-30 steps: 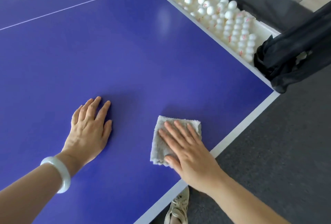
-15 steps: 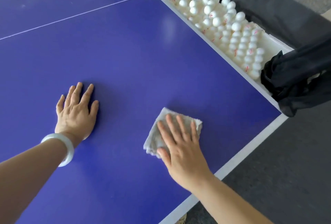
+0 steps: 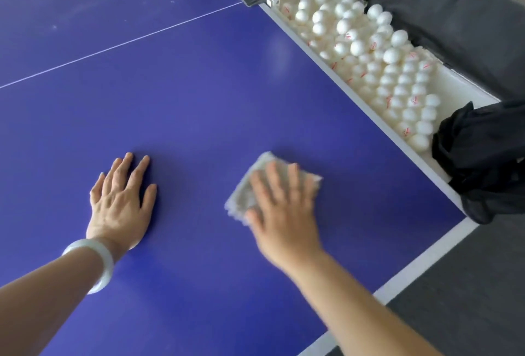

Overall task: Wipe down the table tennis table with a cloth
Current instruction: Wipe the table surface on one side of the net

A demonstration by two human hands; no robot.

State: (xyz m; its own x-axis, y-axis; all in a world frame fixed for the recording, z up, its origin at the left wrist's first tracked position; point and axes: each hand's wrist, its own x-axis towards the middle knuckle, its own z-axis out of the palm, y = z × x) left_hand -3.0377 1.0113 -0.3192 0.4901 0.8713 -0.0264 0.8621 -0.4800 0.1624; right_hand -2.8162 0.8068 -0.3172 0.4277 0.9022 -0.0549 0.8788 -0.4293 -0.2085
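Cloth (image 3: 241,199) has slid inward off the end line (image 3: 420,262) since a second ago; I read the right hand (image 3: 284,213) flat on it, fingers spread to press it across the blue table (image 3: 199,99), left hand (image 3: 120,207) open palm-down to its left as brace.

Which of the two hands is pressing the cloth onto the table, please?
The right hand, its fingers spread flat on the grey cloth; the left hand, wearing a white bangle, rests directly on the blue table.

Cloth (image 3: 241,199) on tbl (image 3: 199,99) (balls (image 3: 369,51) R)
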